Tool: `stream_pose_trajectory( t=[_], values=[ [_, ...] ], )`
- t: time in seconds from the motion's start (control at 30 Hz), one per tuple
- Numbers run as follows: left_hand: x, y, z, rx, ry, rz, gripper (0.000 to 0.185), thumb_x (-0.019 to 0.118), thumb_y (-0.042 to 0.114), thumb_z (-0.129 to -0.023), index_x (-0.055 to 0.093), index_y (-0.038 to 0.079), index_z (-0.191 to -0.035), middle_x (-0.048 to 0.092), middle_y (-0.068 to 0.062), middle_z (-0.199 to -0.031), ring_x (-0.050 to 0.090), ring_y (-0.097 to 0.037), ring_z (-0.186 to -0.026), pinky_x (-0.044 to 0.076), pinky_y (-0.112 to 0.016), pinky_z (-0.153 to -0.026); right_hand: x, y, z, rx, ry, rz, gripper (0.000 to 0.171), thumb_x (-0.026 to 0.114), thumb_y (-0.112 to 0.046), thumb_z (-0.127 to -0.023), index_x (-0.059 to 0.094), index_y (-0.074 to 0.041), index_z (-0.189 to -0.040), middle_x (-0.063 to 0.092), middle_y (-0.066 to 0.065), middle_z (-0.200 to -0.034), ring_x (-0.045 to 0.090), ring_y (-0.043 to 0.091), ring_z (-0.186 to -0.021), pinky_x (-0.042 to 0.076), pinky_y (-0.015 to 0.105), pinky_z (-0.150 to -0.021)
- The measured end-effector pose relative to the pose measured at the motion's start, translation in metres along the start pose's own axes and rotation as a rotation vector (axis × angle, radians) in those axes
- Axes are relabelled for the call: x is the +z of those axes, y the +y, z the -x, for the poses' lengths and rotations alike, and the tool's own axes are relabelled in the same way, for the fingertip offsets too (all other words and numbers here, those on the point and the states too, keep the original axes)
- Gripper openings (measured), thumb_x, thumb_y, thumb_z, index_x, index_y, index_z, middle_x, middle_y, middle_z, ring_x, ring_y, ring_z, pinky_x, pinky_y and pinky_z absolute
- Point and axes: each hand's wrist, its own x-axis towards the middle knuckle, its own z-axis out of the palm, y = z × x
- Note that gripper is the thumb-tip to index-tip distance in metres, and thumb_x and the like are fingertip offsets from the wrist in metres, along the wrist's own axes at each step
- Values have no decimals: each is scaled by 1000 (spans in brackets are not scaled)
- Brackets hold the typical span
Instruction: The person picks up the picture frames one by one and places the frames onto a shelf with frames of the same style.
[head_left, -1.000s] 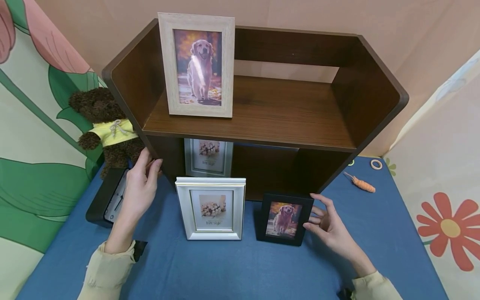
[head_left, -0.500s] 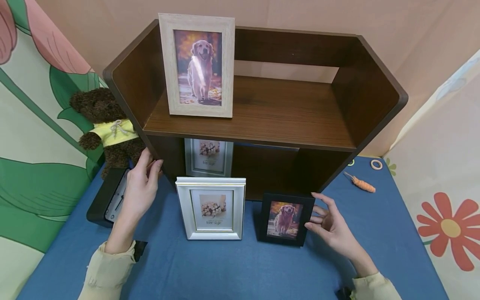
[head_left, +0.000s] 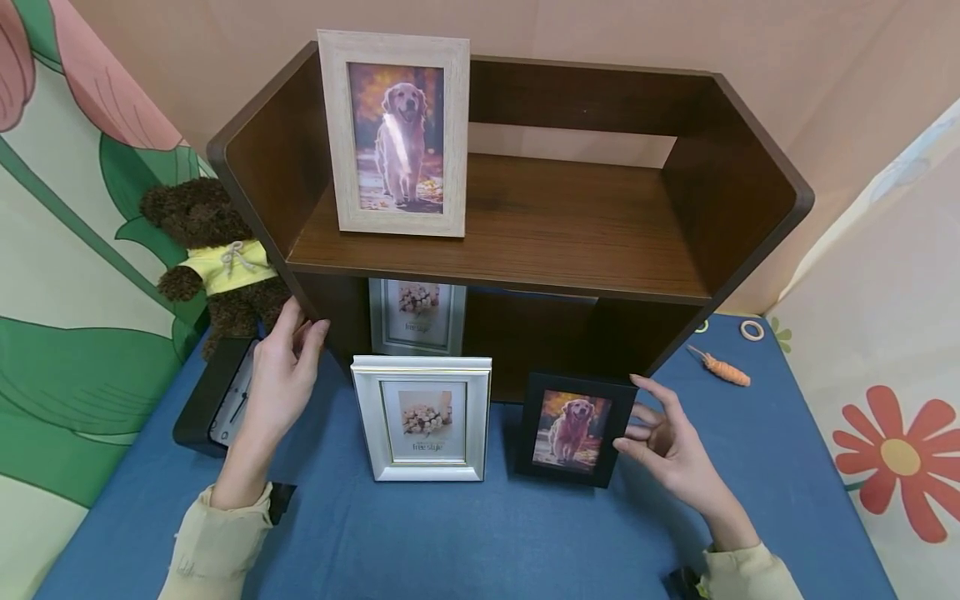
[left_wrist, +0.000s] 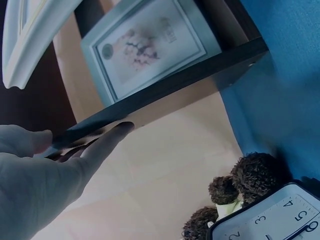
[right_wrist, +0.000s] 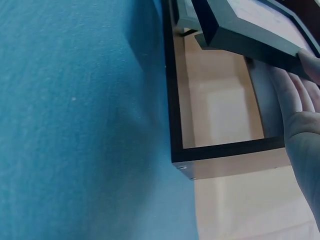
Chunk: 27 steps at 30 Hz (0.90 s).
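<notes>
My left hand (head_left: 283, 367) grips the front edge of a dark brown bookshelf's (head_left: 600, 225) left side panel, thumb inside and fingers outside, as the left wrist view shows. A small black picture frame (head_left: 618, 433) with a dog photo is pinched along its right edge by my right hand (head_left: 671, 454). It tilts a little, in front of the lower compartment's right part. To its left, a silver-white picture frame (head_left: 475, 425) with a flower picture stands on the blue table. A whitish frame (head_left: 327, 133) with a dog photo stands on the upper shelf, at its left.
A grey-blue frame (head_left: 455, 321) stands in the lower compartment. Left of the bookshelf are a brown teddy bear (head_left: 191, 208) in yellow and a black-cased clock (head_left: 202, 408). A carrot toy (head_left: 726, 369) and a ring (head_left: 752, 320) lie on the blue table (head_left: 420, 542) at the right.
My right hand has shifted the black frame slightly right and up, and it is more tilted. The left hand keeps its place on the bookshelf.
</notes>
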Motion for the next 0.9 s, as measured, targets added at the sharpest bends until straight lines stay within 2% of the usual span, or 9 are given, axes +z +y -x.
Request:
stream_pose_trajectory(
  t=[0.03, 0.1, 0.17, 0.23, 0.27, 0.37, 0.47, 0.67, 0.9],
  values=[
    [0, 0, 0, -2, 3, 4, 41, 56, -3, -110, 49, -5, -151, 65, -28, -136, 68, -42, -117, 53, -40, -104, 0, -1, 0, 6, 3, 4, 89, 59, 29, -95, 17, -2, -167, 64, -4, -143, 71, 12, -118, 59, 28, -89],
    [1, 1, -1, -1, 13, 5, 41, 57, -2, -110, 50, -4, -151, 65, -28, -137, 67, -42, -117, 51, -41, -107, 0, -3, -1, -2, 1, 2, 89, 58, 29, -95, 16, -1, -167, 64, -3, -144, 71, 13, -118, 59, 29, -90],
    [2, 2, -1, 10, 29, 3, 40, 57, -2, -110, 50, -4, -150, 66, -29, -133, 69, -40, -105, 53, -29, -95, 0, -4, -1, -6, -1, 5, 89, 58, 29, -95, 16, -1, -167, 64, -3, -143, 72, 13, -118, 59, 29, -90],
    [3, 2, -1, 27, 48, -16, 39, 57, -2, -110, 51, -4, -149, 68, -28, -126, 66, -33, -87, 46, -20, -77, 0, -6, -2, -6, 0, 11, 89, 59, 28, -95, 17, -2, -168, 65, -4, -142, 72, 13, -118, 60, 29, -89],
    [3, 2, -2, 37, 55, -26, 39, 56, -2, -110, 52, -4, -148, 69, -27, -119, 63, -29, -79, 40, -19, -70, 1, -7, -3, -13, -2, 10, 89, 58, 29, -95, 17, -1, -168, 65, -3, -142, 72, 14, -119, 60, 30, -90],
    [5, 1, -2, 69, 73, -49, 37, 57, -3, -109, 53, -5, -146, 70, -26, -107, 53, -17, -66, 35, -19, -62, 1, -10, -4, -24, 1, 13, 89, 59, 29, -95, 17, 0, -167, 67, -2, -140, 73, 13, -117, 60, 29, -88],
    [5, 0, -3, 85, 79, -64, 35, 58, -4, -109, 54, -6, -144, 69, -25, -99, 48, -11, -63, 34, -20, -60, 1, -12, -6, -37, 4, 17, 89, 59, 29, -94, 17, 1, -167, 68, -1, -139, 73, 14, -115, 60, 28, -87],
    [6, -1, -3, 91, 80, -83, 32, 57, -4, -109, 55, -7, -140, 65, -20, -89, 48, -14, -62, 34, -21, -60, 3, -18, -7, -22, 26, 74, 92, 62, 31, -91, 20, -1, -168, 69, -6, -138, 73, 12, -115, 60, 29, -86],
    [6, -4, -2, 82, 75, -88, 34, 58, -6, -108, 53, -8, -142, 69, -23, -98, 51, -15, -65, 37, -19, -63, 3, -25, -9, -36, 43, 59, 92, 61, 31, -91, 20, 0, -168, 69, -3, -140, 74, 13, -114, 60, 28, -87]
  ],
)
